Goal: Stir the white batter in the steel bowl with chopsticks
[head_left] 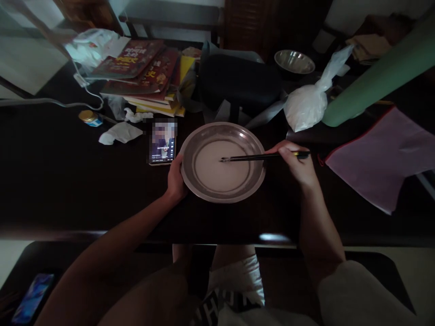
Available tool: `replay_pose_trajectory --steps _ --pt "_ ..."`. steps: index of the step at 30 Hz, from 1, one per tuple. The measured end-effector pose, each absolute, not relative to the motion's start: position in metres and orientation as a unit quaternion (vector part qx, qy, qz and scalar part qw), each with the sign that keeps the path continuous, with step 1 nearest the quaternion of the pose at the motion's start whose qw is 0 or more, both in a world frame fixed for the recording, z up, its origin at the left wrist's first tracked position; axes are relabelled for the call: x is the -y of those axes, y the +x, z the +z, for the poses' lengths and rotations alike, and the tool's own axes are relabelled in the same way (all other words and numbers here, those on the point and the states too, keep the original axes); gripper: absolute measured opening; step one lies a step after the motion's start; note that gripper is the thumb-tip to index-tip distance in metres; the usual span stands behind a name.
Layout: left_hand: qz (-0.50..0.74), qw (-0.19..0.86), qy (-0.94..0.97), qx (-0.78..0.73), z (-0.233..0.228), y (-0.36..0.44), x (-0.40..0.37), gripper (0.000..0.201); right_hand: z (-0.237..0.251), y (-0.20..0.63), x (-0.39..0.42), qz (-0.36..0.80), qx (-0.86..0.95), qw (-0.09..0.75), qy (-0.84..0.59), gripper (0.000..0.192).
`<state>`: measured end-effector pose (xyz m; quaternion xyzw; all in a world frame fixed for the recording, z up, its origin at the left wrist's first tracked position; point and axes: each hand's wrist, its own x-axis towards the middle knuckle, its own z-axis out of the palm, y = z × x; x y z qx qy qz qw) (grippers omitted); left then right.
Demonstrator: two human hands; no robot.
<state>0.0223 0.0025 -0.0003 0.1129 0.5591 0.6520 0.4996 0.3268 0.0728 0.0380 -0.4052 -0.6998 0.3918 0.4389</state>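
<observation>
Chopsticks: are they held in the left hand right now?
No, the right hand holds the chopsticks, while the left hand grips the bowl rim.

Head-worn view, steeply down; table (68, 181) close below

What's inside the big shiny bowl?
The metal bowl holds a pale, milky liquid, with the tips of the chopsticks dipped in. The liquid is cloudy, so the bowl's bottom and anything sunk there cannot be seen.
</observation>
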Motion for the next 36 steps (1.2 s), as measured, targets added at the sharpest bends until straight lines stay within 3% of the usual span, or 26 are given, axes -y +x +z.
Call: replay_pose_trajectory --steps 3,8,13,18,23,27,32,36 --pt "0.650 0.497 0.118 -0.563 -0.0006 0.0220 -0.0024 0.021 0.0380 0.3274 -0.0728 0.397 0.676 0.459 -0.419 0.033" --pt "0.650 0.494 0.161 -0.555 -0.0022 0.0214 -0.0019 0.021 0.0388 0.3262 -0.0726 0.406 0.721 0.405 -0.388 0.033" --pt "0.646 0.501 0.162 -0.553 -0.0068 0.0200 -0.0020 0.023 0.0376 0.3269 -0.0726 0.401 0.679 0.461 -0.407 0.032" --pt "0.648 0.490 0.165 -0.559 -0.0071 0.0197 -0.0019 0.022 0.0384 0.3246 -0.0716 0.416 0.717 0.402 -0.389 0.031" --pt "0.646 0.497 0.157 -0.558 -0.0060 0.0197 -0.0015 0.023 0.0382 0.3265 -0.0717 0.400 0.678 0.453 -0.418 0.033" --pt "0.649 0.499 0.154 -0.554 -0.0057 0.0196 -0.0018 0.022 0.0390 0.3249 -0.0717 0.418 0.716 0.403 -0.388 0.033" --pt "0.646 0.504 0.150 -0.553 -0.0035 0.0211 -0.0021 0.023 0.0378 0.3266 -0.0722 0.397 0.683 0.456 -0.409 0.031" --pt "0.648 0.500 0.145 -0.556 -0.0031 0.0215 -0.0020 0.021 0.0375 0.3255 -0.0721 0.424 0.714 0.408 -0.380 0.030"
